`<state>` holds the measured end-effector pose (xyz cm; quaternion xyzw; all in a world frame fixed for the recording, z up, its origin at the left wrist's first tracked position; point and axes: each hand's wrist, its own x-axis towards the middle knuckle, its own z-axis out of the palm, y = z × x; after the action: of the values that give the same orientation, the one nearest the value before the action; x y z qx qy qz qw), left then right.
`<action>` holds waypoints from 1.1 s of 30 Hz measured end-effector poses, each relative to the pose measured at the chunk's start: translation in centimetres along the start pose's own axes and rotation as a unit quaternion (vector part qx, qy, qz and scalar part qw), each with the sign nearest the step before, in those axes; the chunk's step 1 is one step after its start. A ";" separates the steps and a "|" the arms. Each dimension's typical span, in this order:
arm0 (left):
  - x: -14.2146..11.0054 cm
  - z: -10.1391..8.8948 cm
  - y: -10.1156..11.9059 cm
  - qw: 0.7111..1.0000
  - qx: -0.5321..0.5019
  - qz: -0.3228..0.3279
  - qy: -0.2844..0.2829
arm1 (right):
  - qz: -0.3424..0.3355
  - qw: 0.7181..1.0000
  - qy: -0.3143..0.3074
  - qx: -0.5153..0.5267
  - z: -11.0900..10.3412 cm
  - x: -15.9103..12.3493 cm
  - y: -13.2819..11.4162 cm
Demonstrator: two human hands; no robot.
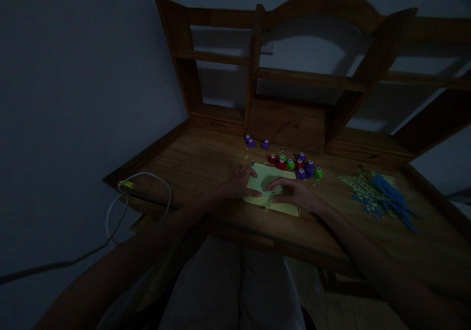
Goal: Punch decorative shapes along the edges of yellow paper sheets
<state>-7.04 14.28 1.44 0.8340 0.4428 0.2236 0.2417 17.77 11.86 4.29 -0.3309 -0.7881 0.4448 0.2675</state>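
A pale yellow-green sheet or pad [290,208] lies on the wooden desk in front of me. My left hand [240,182] rests at its left edge, fingers and thumb apart, touching the sheet. Over its right half, my right hand [297,193] is curved, with a gap between the thumb and the fingertips. A small pale, stringy piece [268,202] lies on the sheet beside the right thumb; the dim light hides what it is. Just behind the sheet stand several small red, green and purple pieces with white tops [281,164].
More purple pieces [250,143] stand farther back, among tiny pale bits. Blue strips [393,197] and yellowish lattice strips [358,185] are heaped on the right. A white cable [167,187] loops over the desk's left edge. Wooden shelves [312,80] rise behind.
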 end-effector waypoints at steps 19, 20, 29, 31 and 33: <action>-0.1 -0.5 0.9 1.000 -0.003 0.001 -0.005 | 0.031 0.998 -0.044 0.011 -1.0 -0.4 0.6; -0.1 -0.5 0.9 1.000 -0.003 0.000 -0.005 | 0.032 0.999 -0.041 0.007 -1.1 -0.4 0.6; -0.2 -0.6 1.1 1.000 -0.001 0.004 -0.007 | 0.026 0.999 -0.011 -0.019 -1.5 -0.7 1.0; -0.2 -0.6 1.2 1.000 -0.008 0.006 -0.008 | 0.008 1.000 -0.015 -0.021 -1.2 -0.7 0.9; -0.2 -0.5 1.1 1.000 -0.018 0.002 -0.004 | -0.008 0.999 -0.017 -0.026 -1.0 -0.7 0.8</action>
<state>-6.76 13.73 2.45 0.8310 0.4362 0.2285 0.2586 19.17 12.15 3.96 -0.3238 -0.8066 0.4272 0.2493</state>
